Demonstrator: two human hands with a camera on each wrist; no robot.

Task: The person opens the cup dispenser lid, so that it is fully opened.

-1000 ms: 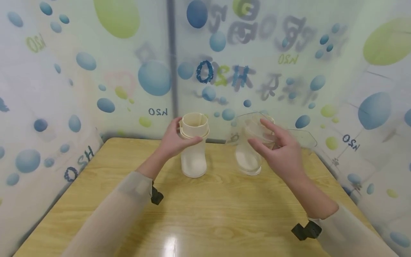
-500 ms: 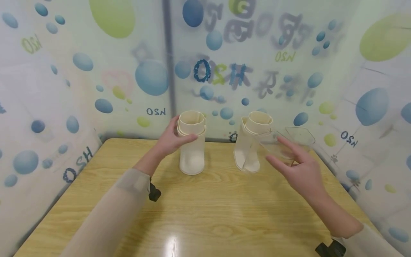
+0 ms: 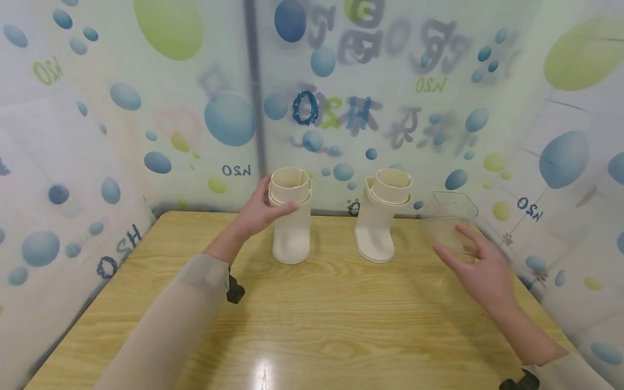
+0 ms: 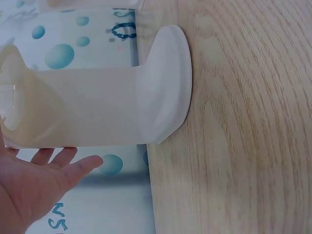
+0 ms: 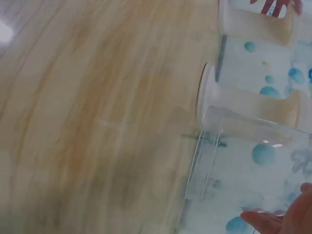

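In the head view, my left hand [image 3: 254,218] holds the upper side of a cream plastic stand [image 3: 291,238] with a round collar on top and a flat foot. Its thumb lies across the front, and the other fingers go behind the column; the left wrist view shows them against the stand's side [image 4: 92,109]. My right hand [image 3: 485,268] grips a clear plastic container [image 3: 443,234] at the right, thumb and index finger spread around its near side. The right wrist view shows this container [image 5: 239,165] tilted, overlapping a second cream stand [image 5: 251,101].
That second stand [image 3: 376,235] stands upright between my hands near the table's back edge. Behind the held container shows another clear rectangular outline [image 3: 455,201]. A wood-grain table [image 3: 312,325] fills the foreground. Bubble-printed translucent curtains [image 3: 234,119] hang close behind and on both sides.
My right hand has carried the clear container rightward, from in front of the second stand to beyond it. The left hand has kept its hold on the left stand.
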